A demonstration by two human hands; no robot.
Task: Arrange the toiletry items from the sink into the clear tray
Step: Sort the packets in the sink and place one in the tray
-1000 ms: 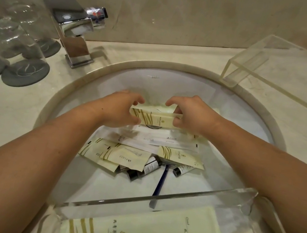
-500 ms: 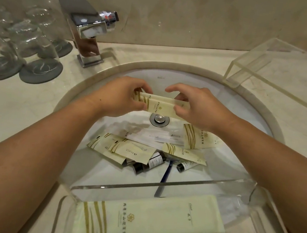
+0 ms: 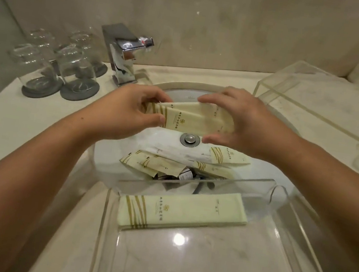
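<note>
Above the white sink (image 3: 123, 143), my left hand (image 3: 128, 110) and my right hand (image 3: 241, 126) grip the two ends of a stack of long cream packets (image 3: 196, 119) with gold stripes. Below them several more cream sachets (image 3: 146, 162), white packets and small dark tubes lie in the basin around the drain (image 3: 189, 139). The clear tray (image 3: 213, 258) stands on the counter's near edge. One long cream packet (image 3: 183, 210) lies across its far end.
A chrome tap (image 3: 125, 56) stands behind the sink. Upturned glasses (image 3: 55, 64) on grey coasters fill the counter at left. A second clear acrylic box (image 3: 325, 116) lies at the right. The tiled wall closes the back.
Both hands have lifted the packet stack up out of the basin, uncovering the drain. The view has tilted so more of the clear tray shows.
</note>
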